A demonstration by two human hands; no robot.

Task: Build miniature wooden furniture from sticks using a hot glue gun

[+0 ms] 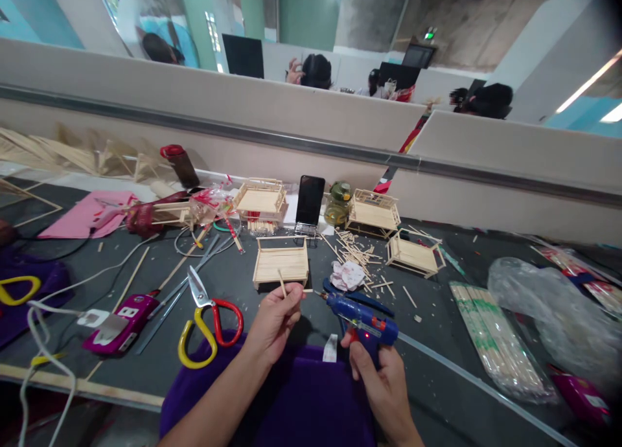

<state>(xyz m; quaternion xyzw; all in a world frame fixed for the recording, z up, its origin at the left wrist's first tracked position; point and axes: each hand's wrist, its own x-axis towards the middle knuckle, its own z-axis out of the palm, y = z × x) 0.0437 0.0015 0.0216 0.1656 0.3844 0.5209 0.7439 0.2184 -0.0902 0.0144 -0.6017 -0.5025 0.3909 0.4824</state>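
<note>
- Fingers of your left hand (pixel 278 320) are closed together with the thumb, pinching a thin, pale wooden stick (pixel 281 282); a short wooden piece (pixel 308 291) points out sideways from the same fingertips.
- Fingers of your right hand (pixel 381 369) are bent around the handle of the blue plastic glue gun (pixel 359 314); how strongly they press, I cannot tell.
- Its nozzle is just beside the short wooden piece; whether they touch is too small to see.
- Long, translucent glue stick (pixel 486 382) slants from the gun toward the front edge of the dark bench (pixel 432 311).
- Behind your left hand, farther from that edge, stands a wooden model (pixel 282 263), flat, ribbed and low-railed.
- Scissors (pixel 207 302) with smooth red and yellow loops lie nearer the front edge.
</note>
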